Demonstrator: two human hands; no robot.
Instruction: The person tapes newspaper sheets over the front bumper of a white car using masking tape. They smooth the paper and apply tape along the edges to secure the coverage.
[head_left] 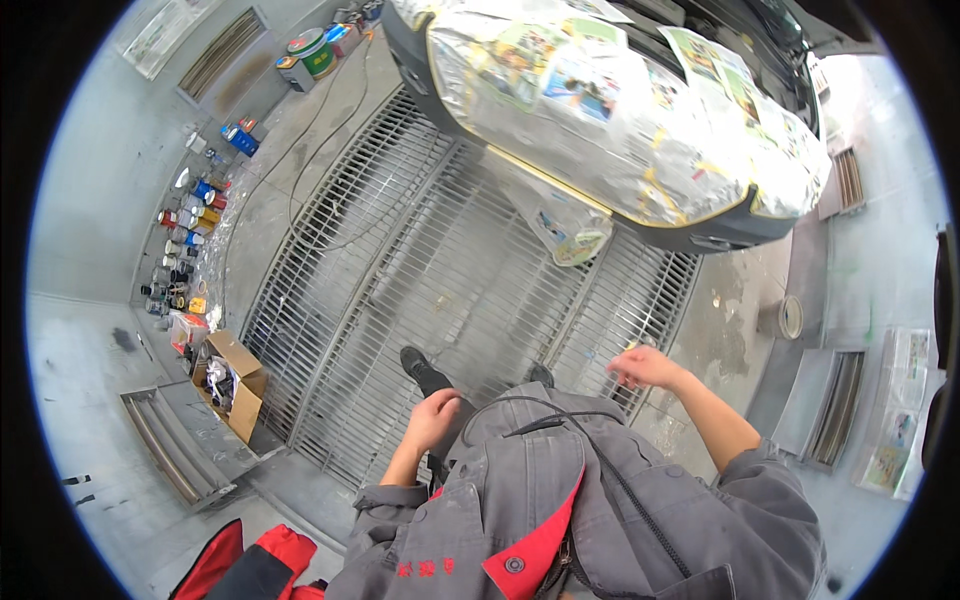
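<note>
My left hand (434,414) hangs beside my thigh with its back toward me; its fingers curl under and are mostly hidden. Out to the right, my right hand (643,368) is held above the floor grating with its fingers bent together. A small pale speck shows at its fingertips, too small to name. Ahead stands the front end of a car, its dark bumper (700,238) bare along the lower edge. Silvery masking film (610,140), yellow tape and printed paper sheets (583,90) cover much of it. Neither hand touches the car.
Metal floor grating (430,290) lies under my feet. Along the left wall stand several paint cans (205,215), a green bucket (312,52) and an open cardboard box (236,385). A hose (300,170) crosses the floor. A pale bucket (783,318) stands at right.
</note>
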